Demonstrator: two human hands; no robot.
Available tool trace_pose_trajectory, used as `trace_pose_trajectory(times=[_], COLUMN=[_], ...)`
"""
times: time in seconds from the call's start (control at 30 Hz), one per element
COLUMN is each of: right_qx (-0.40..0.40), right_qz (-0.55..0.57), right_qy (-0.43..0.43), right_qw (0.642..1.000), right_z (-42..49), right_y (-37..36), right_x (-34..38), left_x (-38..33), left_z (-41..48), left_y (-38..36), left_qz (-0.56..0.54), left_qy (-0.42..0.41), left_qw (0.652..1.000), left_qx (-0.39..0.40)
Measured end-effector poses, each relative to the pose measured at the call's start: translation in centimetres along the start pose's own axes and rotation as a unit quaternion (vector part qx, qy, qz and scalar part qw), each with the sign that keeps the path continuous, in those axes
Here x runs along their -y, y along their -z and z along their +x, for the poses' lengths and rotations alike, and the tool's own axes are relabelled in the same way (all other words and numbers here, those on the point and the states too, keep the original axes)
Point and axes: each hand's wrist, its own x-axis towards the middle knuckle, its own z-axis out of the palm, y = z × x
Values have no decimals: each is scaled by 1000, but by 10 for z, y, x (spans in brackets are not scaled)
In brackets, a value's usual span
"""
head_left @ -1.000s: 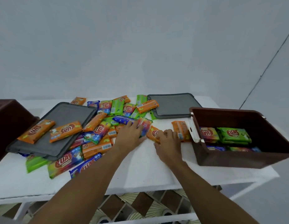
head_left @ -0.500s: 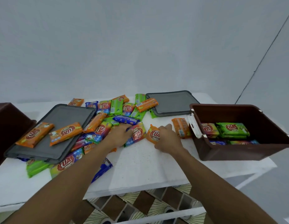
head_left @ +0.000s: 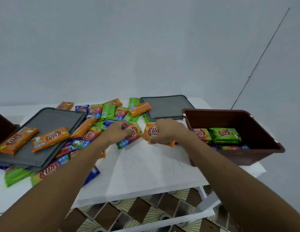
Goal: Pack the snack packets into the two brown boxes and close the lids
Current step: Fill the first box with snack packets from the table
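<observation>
**A:** Progress on the packing?

**B:** Early, by the look of it. In the right brown box (head_left: 256, 158): a green packet (head_left: 225, 133) and a few others, well short of full. Of the left brown box (head_left: 1, 129), only a corner in view, contents hidden. Off and flat on the white table (head_left: 146, 173): the left grey lid (head_left: 50, 121) and the right grey lid (head_left: 164, 106), with an orange pair (head_left: 50, 138) lying on the former. Between the lids, loose packets (head_left: 95, 114) heaped, most yet to pack.

**A:** Hands?

**B:** By the left hand (head_left: 116, 132): a multicoloured packet (head_left: 130, 137) pinched in curled fingers at the heap's near edge. By the right hand (head_left: 166, 131): an orange packet (head_left: 150, 132) gripped, fingers curled round it, near the right brown box. Lifted or resting, cannot tell.
</observation>
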Motion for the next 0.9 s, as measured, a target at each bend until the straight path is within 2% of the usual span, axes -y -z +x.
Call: trace_pose_trajectory(times=[0.1, 0.27, 0.37, 0.47, 0.67, 0.8, 0.9], right_qx=[-18, -56, -57, -39, -31, -95, -71], right_qz=[11, 100, 81, 33, -25, -119, -160], right_qy=[-1, -15, -18, -7, 18, 80, 105], right_qw=[1000, 993, 995, 999, 999, 985, 979], right_z=[-12, -39, -47, -46, -29, -24, -24], right_y=[27, 65, 75, 70, 35, 4, -3], right_x=[-29, -106, -166, -219, -283, -300, -306], left_x=[-29, -93, -145, -189, -233, -230, -229], left_z=[-2, 5, 15, 25, 44, 57, 57], left_y=[-1, -11, -32, -65, -135, -173, -189], left_qz=[-6, -4, 68, 184, 335, 454, 523], left_qy=[-26, -122, -204, -271, -277, -255, -253], left_qw=[1000, 992, 977, 945, 900, 850, 810], left_qx=[12, 0, -11, -20, 44, 77, 75])
